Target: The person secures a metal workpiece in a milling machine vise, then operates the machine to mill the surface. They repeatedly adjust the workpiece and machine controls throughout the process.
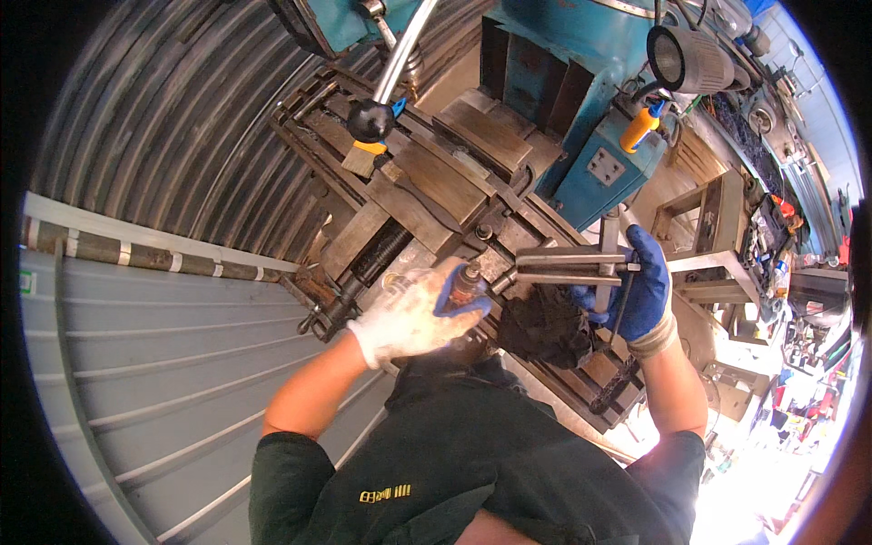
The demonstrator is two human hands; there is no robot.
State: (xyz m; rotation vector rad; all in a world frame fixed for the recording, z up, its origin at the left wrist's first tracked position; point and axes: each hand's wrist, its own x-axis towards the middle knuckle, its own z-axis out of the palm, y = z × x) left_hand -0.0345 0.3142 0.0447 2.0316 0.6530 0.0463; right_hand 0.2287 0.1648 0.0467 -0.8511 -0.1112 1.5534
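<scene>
My left hand (409, 313), in a white glove with blue coating, is closed around a dark, short cylindrical tool (466, 283) with a reddish band. Its exact kind does not show. My right hand (640, 291), in a blue-coated glove, grips a metal bar frame (568, 268) made of parallel bars joined by a crosspiece. The frame's left end comes close to the tool; whether they touch I cannot tell. Both are held over the milling machine table (599, 386), where a crumpled black cloth (545, 327) lies below the frame.
A machine vise (427, 195) is mounted on the table, with a yellow-handled brush (363, 156) behind it. A ball-ended lever (371, 119) reaches down from above. The blue machine body (599, 173), a yellow bottle (640, 127) and a lamp (690, 60) stand at the far right.
</scene>
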